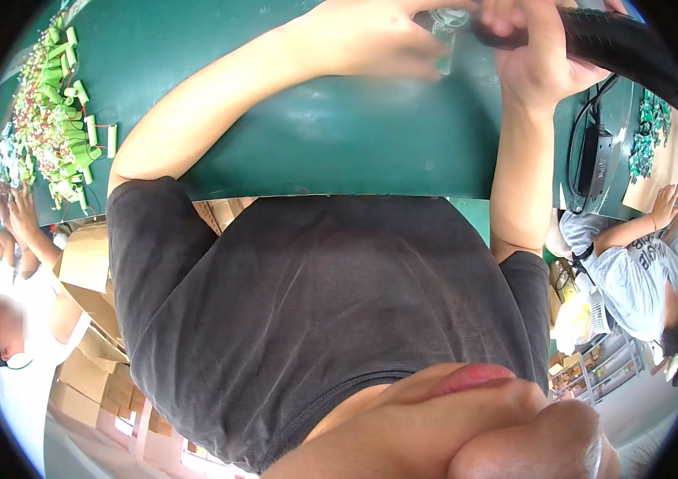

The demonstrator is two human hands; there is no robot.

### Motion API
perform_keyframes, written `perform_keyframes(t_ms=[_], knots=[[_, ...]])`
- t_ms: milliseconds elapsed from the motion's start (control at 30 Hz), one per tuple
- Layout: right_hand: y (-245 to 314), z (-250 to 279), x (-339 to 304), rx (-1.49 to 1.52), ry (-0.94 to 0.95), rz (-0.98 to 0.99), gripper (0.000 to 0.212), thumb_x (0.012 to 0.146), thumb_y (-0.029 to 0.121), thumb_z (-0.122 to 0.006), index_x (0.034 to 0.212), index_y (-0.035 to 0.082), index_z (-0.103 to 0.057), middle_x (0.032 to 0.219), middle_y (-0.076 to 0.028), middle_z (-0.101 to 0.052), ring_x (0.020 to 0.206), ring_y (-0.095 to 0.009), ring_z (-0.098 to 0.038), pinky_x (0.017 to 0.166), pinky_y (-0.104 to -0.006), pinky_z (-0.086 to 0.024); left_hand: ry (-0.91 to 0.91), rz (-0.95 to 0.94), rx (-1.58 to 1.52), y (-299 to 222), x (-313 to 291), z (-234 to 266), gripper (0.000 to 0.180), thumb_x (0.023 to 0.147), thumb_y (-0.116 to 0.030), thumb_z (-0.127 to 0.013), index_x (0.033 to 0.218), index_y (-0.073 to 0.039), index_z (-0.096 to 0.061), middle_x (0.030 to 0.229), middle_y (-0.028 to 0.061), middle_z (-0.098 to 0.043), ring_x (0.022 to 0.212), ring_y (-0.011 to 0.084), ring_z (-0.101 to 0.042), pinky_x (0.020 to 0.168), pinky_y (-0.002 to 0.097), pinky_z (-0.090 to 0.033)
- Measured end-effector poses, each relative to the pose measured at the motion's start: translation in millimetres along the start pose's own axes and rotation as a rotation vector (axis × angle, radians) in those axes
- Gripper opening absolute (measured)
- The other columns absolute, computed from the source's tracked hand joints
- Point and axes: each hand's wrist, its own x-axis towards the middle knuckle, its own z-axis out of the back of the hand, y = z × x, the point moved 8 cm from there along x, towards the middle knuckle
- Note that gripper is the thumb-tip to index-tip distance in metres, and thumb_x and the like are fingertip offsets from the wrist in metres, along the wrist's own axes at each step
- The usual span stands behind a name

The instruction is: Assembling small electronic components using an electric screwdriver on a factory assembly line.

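My right hand (542, 60) is closed around a long, dark rod-like thing (506, 33) at the top right; its kind does not show. A black ridged length (614, 38) runs from beside this hand toward the right rim. My left hand (375, 36) reaches in from the left, thumb and fingers apart and smeared by motion. At its fingertips, close to the dark end, is a small clear, greenish piece (446, 28). Whether my left fingers grip it cannot be made out. Both hands are above the green tabletop (339, 136).
Green cylindrical cells with red wires (67, 120) are heaped at the left. A black power adapter (594, 160) with a cable lies at the right, near small green boards (648, 136). Co-workers (35, 319) sit on both sides; cardboard boxes (83, 383) stand behind.
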Motion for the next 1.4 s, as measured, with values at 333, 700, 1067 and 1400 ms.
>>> perform_keyframes(t_ms=[333, 700, 1067, 1400], knots=[[-9.4, -3.1, -6.6, -0.070, 0.041, -0.008, 0.053, 0.094, -0.009, -0.059, 0.140, 0.002, -0.034, 0.064, -0.005, -0.053, 0.047, -0.013, -0.048, 0.049, -0.0270, -0.043, 0.026, 0.010, -0.018, 1.8, -2.2, -1.4, 0.024, 0.078, -0.026, -0.081, 0.090, -0.005, -0.079, 0.135, 0.0221, -0.054, 0.129, 0.0363, -0.053, 0.099, 0.0421, -0.053], [-9.6, -5.0, -13.5, -0.102, 0.087, 0.034, 0.052, 0.093, -0.008, -0.059, 0.137, 0.002, -0.033, 0.064, -0.004, -0.052, 0.049, -0.011, -0.048, 0.049, -0.0239, -0.041, 0.022, 0.057, -0.035, 2.2, -2.6, -4.5, 0.024, 0.077, -0.026, -0.083, 0.091, -0.007, -0.079, 0.135, 0.0201, -0.055, 0.127, 0.0359, -0.054, 0.101, 0.0427, -0.052], [-28.3, -1.1, -27.2, -0.064, -0.013, -0.147, 0.056, 0.088, -0.013, -0.065, 0.135, 0.000, -0.037, 0.073, -0.001, -0.056, 0.056, -0.008, -0.052, 0.054, -0.0221, -0.042, -0.051, 0.346, 0.246, 133.1, 23.6, 116.2, 0.032, 0.071, -0.019, -0.083, 0.099, -0.006, -0.071, 0.120, 0.0149, -0.065, 0.112, 0.0311, -0.064, 0.097, 0.0400, -0.052], [-26.4, 4.1, -24.4, -0.279, 0.008, -0.112, 0.019, 0.087, -0.001, -0.076, 0.091, 0.003, -0.058, 0.073, 0.003, -0.057, 0.060, -0.006, -0.053, 0.055, -0.0249, -0.042, 0.067, 0.407, 0.291, 242.5, 53.6, 124.8, 0.067, 0.074, -0.028, -0.087, 0.133, -0.010, -0.061, 0.138, 0.0188, -0.062, 0.131, 0.0337, -0.057, 0.112, 0.0415, -0.043]])
